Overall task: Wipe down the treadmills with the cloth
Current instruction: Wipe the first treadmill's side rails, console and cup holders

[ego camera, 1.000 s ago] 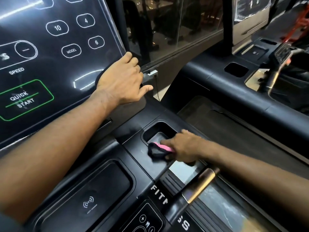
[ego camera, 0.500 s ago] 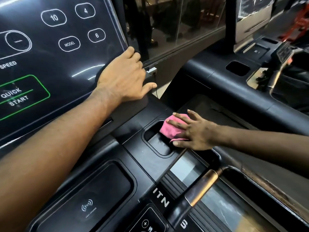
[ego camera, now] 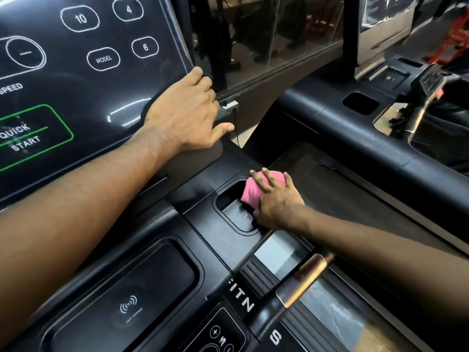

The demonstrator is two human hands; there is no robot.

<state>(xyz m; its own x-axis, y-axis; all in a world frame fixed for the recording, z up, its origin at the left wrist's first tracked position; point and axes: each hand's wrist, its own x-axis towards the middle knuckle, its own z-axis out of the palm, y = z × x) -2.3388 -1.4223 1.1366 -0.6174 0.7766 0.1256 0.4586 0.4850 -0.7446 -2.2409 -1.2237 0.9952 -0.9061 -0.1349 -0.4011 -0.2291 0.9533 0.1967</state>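
Note:
A black treadmill console [ego camera: 208, 240] fills the view. Its touch screen [ego camera: 88, 85] is at upper left. My left hand [ego camera: 187, 115] rests palm down on the screen's lower right corner, fingers draped over the edge and thumb stretched out. My right hand [ego camera: 279, 201] presses a pink cloth [ego camera: 250, 193] with spread, straight fingers. The cloth lies on the far right rim of a rectangular recess [ego camera: 236, 217] in the console and hangs partly into it. Smudges show on the recess floor.
A wireless charging tray [ego camera: 129, 306] sits at lower left. A handlebar with a copper-coloured grip [ego camera: 307, 275] crosses below my right forearm. A second treadmill's black console [ego camera: 355, 128] stands to the right. A glass partition [ego camera: 266, 47] is behind.
My right hand went from gripping the bunched cloth at the recess's near edge to pressing it flat on the far right rim. My left hand stayed on the screen corner.

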